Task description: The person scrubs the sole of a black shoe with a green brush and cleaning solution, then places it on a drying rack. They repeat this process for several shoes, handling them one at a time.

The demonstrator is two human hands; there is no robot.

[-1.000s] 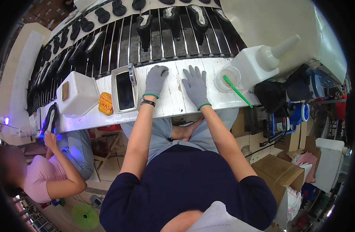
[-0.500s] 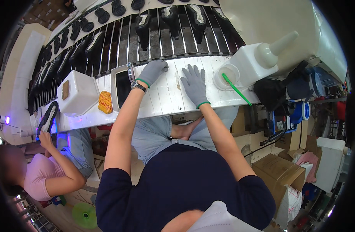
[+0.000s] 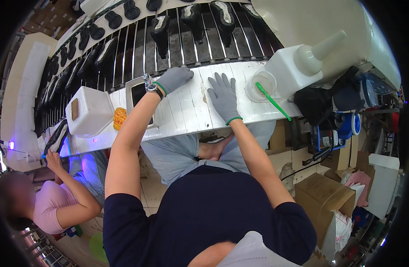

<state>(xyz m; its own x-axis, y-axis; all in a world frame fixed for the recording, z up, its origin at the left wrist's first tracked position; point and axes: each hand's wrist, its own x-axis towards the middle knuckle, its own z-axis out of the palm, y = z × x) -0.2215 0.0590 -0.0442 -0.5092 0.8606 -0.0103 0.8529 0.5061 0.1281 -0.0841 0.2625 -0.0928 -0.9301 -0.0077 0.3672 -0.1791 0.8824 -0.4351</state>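
Note:
My left hand (image 3: 174, 80), in a grey glove with a green cuff, rests palm down on the white bench (image 3: 189, 109) near its far edge. Its fingers are loosely curled together, and no object shows in them. My right hand (image 3: 223, 95), gloved the same way, lies flat on the bench with fingers spread. Right of it stands a clear round cup (image 3: 256, 95) with a green-handled stick (image 3: 273, 102) leaning out. Beside the left wrist, partly covered by the forearm, sits a dark-bottomed white tray (image 3: 137, 94) with a metal band on its rim.
Beyond the bench runs a roller conveyor (image 3: 173, 53) carrying black shoes (image 3: 223, 22). A white nozzle bottle (image 3: 289, 73) stands right. Leftward are a yellow packet (image 3: 120, 118) and a white container (image 3: 89, 111). Farther left, a person (image 3: 64, 200) holds a black shoe (image 3: 57, 137).
My left hand's fingers reach slightly straighter, and my left forearm has swung left, covering more of the tray and packet. My right hand stays flat. The shoes on the conveyor have shifted slightly left in view.

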